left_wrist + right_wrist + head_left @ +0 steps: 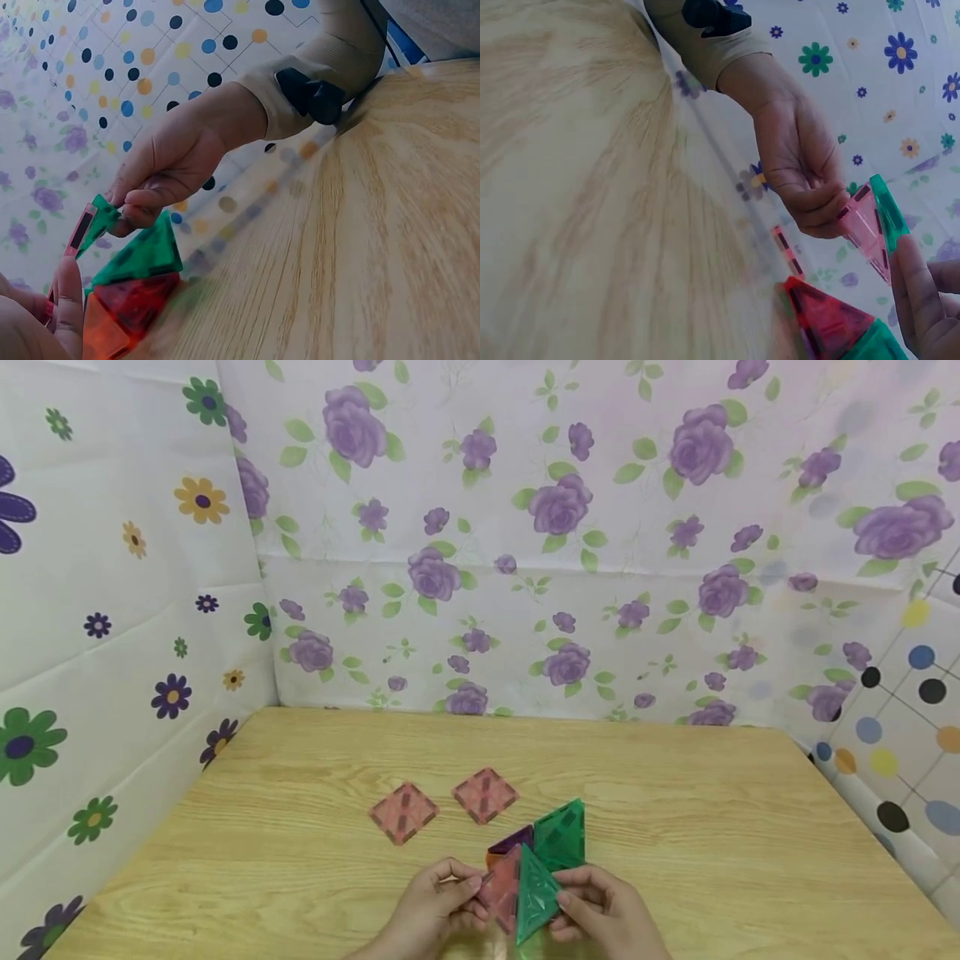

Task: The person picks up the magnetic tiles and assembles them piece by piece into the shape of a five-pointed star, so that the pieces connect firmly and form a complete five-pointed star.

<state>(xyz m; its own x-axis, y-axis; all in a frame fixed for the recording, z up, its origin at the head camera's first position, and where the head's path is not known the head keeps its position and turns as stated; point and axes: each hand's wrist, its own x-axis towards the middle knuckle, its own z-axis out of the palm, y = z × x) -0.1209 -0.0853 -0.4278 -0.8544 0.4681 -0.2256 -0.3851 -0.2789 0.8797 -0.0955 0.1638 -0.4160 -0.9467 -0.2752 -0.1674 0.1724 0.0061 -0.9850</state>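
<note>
My left hand point(438, 906) pinches a translucent pink magnetic tile point(501, 893) by its left corner. My right hand point(603, 910) grips a green triangular magnetic tile point(536, 900) between thumb and fingers. The two tiles meet along an edge and form an angle, held up above the table, as the right wrist view shows with the pink tile point(861, 223) beside the green one point(887, 210). Just behind them stands a group of joined tiles: a green part point(562, 835), a purple-looking part point(513, 840) and an orange part point(103, 330). In the left wrist view a red tile point(139, 301) shows there.
Two pink square tiles point(403, 812) lie flat on the wooden table point(300, 860), to the left of and beyond the joined group. Floral cloth point(480, 527) hangs behind the table, with patterned cloths at both sides.
</note>
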